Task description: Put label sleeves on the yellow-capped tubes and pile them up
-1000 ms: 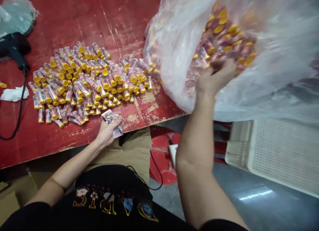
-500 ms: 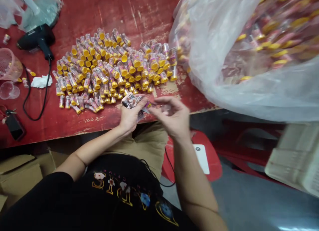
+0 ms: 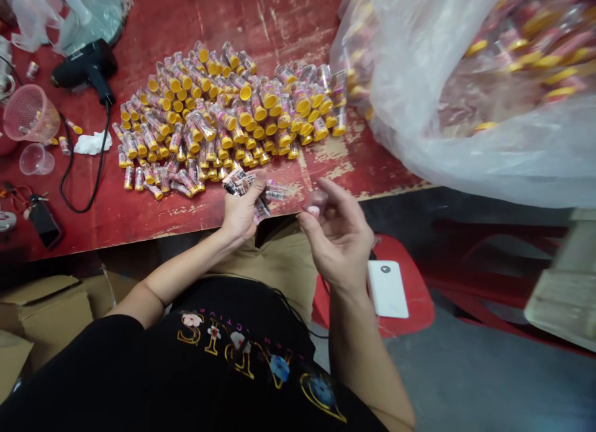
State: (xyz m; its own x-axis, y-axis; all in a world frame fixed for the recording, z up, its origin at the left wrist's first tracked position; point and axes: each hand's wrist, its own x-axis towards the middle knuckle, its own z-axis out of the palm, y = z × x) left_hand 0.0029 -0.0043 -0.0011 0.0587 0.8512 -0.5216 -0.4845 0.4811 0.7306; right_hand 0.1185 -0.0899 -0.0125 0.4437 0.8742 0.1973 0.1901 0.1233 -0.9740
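Note:
My left hand (image 3: 241, 210) is closed around a bundle of flat printed labels (image 3: 238, 181) at the table's front edge. Dark and clear strips stick out below its thumb. A printed clear piece (image 3: 276, 190) shows just right of that thumb. Apart from the left hand, my right hand (image 3: 342, 236) has its fingers curled toward the thumb. Near its fingertips is a small pinkish-white thing (image 3: 313, 211) that is too blurred to name. Behind both hands lies a heap of small clear tubes (image 3: 228, 118) with yellow caps and printed labels.
A large clear plastic bag (image 3: 410, 109) of similar tubes bulges at the right. At the left are a black heat gun (image 3: 88, 69) with its cord, a pink basket (image 3: 30, 112), a clear cup (image 3: 36, 159), tissue (image 3: 93, 143) and keys. A white power bank (image 3: 387, 288) lies on a red stool (image 3: 421, 301).
My right hand has moved right and toward me, away from the labels in my left hand. The left hand keeps its hold. The whole view has shifted slightly.

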